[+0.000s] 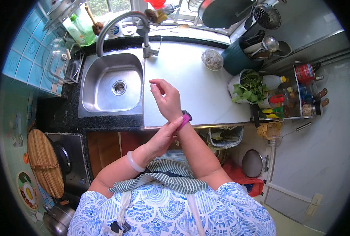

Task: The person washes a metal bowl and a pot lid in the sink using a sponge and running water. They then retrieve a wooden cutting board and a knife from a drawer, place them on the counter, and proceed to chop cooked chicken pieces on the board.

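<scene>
My left hand (162,135), with a pale bangle (135,162) on its forearm, grips my right wrist. Its thumb lies along the edge of the magenta strap of a dark wristwatch (185,118); its other fingers are mostly hidden under the wrist. My right hand (168,99) reaches over the white countertop (189,73), near the right rim of a stainless steel sink (113,85). Nothing is in it, and its fingers curl loosely with a gap beside the thumb. A gooseneck faucet (145,38) rises behind the sink. Its basin holds no dishes.
A ball of wire-like scouring mesh (212,60) sits by a dark green utensil bin (237,57). Leafy greens (250,87) fill a white container beside a rack (298,97) of bottles and knives. A wooden lid (45,163) stands left; below the counter hangs a lined bin (225,137).
</scene>
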A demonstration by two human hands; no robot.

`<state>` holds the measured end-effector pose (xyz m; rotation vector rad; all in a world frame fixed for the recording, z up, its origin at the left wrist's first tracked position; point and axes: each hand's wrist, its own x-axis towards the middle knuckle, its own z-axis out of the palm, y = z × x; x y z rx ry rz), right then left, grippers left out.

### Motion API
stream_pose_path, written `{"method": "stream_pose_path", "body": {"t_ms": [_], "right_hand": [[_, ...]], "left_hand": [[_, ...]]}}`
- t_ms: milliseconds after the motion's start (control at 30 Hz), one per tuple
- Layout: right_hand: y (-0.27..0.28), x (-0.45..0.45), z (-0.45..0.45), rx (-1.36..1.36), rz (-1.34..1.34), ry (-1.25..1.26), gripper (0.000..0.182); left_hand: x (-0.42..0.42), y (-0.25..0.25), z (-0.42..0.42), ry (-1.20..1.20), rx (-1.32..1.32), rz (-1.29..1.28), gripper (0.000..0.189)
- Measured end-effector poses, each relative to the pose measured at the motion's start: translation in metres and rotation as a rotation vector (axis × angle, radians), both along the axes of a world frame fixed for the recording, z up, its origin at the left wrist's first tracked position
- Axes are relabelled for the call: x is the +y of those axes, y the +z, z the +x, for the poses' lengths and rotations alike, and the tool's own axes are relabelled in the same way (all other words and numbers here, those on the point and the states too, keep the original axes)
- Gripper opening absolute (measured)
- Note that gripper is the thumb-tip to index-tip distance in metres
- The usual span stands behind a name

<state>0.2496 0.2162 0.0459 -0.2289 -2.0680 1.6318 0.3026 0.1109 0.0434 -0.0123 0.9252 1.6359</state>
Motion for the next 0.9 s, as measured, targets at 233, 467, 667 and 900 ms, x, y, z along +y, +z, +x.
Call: {"method": "stream_pose_path", "body": {"t_ms": [233, 467, 667, 900], "right_hand": [[-0.101, 0.123, 0.094, -0.285, -0.099, -0.131, 0.015], [-0.143, 0.160, 0.290, -0.463, -0.283, -0.588, 0.017], [-0.198, 0.123, 0.416, -0.566, -0.797, -1.028, 0.020], [-0.356, 0.059, 0.527, -0.770, -0.950, -1.201, 0.013]], "left_hand": [[0.024, -0.014, -0.010, -0.138, 0.171, -0.166, 0.060], [0.029, -0.063, -0.020, 0.100, 0.165, -0.376, 0.046], [0.081, -0.111, 0.005, -0.252, 1.034, -0.455, 0.044], [0.122, -0.154, 0.053, -0.596, 1.866, -0.454, 0.074]]}}
